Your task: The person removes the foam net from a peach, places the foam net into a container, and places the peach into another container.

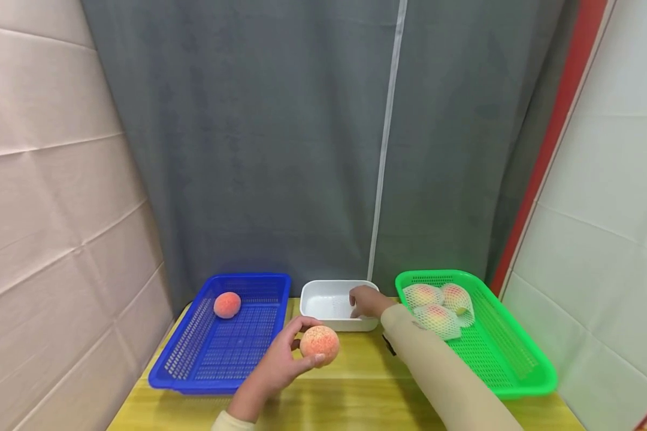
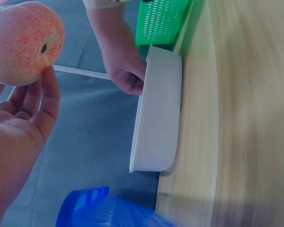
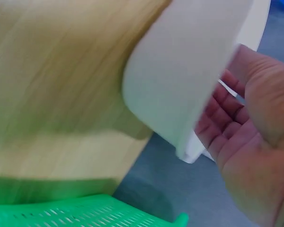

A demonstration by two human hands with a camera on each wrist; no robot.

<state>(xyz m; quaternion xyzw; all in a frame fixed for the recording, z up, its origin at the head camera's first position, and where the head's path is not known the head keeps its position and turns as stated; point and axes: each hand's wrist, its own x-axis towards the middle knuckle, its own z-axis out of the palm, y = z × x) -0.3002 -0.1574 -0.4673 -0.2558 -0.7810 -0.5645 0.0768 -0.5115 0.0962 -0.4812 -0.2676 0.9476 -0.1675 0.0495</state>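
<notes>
My left hand (image 1: 280, 359) holds a pink-orange peach (image 1: 320, 345) between thumb and fingers, above the table in front of a white tub. In the left wrist view the peach (image 2: 26, 45) shows a small dark stem hole. My right hand (image 1: 368, 300) reaches down into the white tub (image 1: 331, 325) from its right side. Its fingers (image 3: 222, 106) are bent inside the rim in the right wrist view. The tub wall hides the fingertips, so I cannot tell whether they pinch anything. Another peach (image 1: 227, 305) lies in the blue basket (image 1: 164, 374) on the left.
A green basket (image 1: 539, 374) on the right holds peaches in white foam nets (image 1: 437, 320), grouped toward its back left. All the containers stand on a wooden table (image 1: 323, 407). Behind it hangs a grey curtain (image 1: 248, 149), with pale panels at both sides.
</notes>
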